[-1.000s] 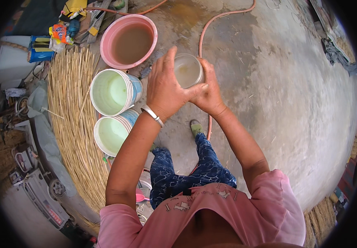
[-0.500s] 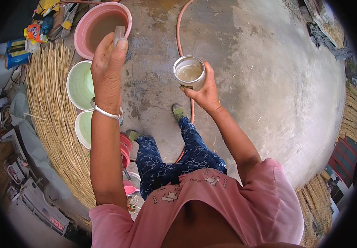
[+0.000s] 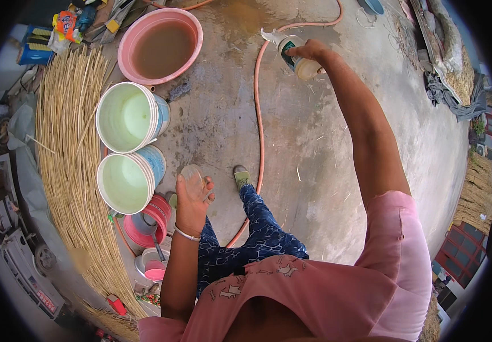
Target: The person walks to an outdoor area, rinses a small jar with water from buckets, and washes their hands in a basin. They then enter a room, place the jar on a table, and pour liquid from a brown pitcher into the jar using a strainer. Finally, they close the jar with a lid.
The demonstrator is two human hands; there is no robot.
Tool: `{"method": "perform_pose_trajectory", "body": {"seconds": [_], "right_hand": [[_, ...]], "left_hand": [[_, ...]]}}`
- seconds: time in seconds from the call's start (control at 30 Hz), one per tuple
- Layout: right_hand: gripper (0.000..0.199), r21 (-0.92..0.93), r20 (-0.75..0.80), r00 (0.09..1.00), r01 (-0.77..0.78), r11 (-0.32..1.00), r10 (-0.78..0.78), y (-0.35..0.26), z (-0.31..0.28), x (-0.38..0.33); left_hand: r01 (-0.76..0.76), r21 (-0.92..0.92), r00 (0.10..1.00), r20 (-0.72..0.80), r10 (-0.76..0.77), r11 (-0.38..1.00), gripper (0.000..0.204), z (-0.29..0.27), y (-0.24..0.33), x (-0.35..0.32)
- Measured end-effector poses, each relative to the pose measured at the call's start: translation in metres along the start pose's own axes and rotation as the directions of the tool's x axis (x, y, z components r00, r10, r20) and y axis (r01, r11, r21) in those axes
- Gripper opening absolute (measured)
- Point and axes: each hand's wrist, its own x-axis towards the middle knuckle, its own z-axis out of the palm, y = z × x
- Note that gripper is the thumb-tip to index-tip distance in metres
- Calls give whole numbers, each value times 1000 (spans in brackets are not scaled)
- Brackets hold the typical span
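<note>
At arm's length ahead, my right hand (image 3: 314, 50) grips a cylindrical canister (image 3: 306, 69) with a dark green label. The canister is tipped with its mouth to the far left, and clear water (image 3: 271, 37) is flying out of it. Closer to my body, above my leg, my left hand (image 3: 190, 206) holds a clear round plastic lid (image 3: 192, 175) between thumb and fingers. Two white buckets (image 3: 149, 118) with pale green insides stand to the left of that hand. Beyond them sits a pink basin (image 3: 125, 48) of murky water.
An orange-red hose (image 3: 259, 114) snakes across the concrete floor (image 3: 337, 154). Dry stalks (image 3: 66, 125) are piled along the left. Pink-red buckets (image 3: 157, 212) stand near my left forearm. Wet patches (image 3: 246, 16) mark the far floor. A dark plastic sheet (image 3: 457, 105) lies at the right.
My right hand has swung the canister forward and tipped it, and water is now leaving it. My left hand has come down and back toward my body with the lid.
</note>
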Motion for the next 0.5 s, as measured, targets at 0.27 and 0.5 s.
{"method": "perform_pose_trajectory", "body": {"seconds": [0.27, 0.5], "right_hand": [[81, -453, -65, 991, 78, 888, -120, 0, -10, -20], [102, -14, 20, 936, 353, 936, -352, 58, 125, -69]], "left_hand": [[-26, -57, 996, 87, 31, 998, 70, 19, 12, 6], [-101, -3, 993, 54, 101, 995, 69, 18, 25, 14]]}}
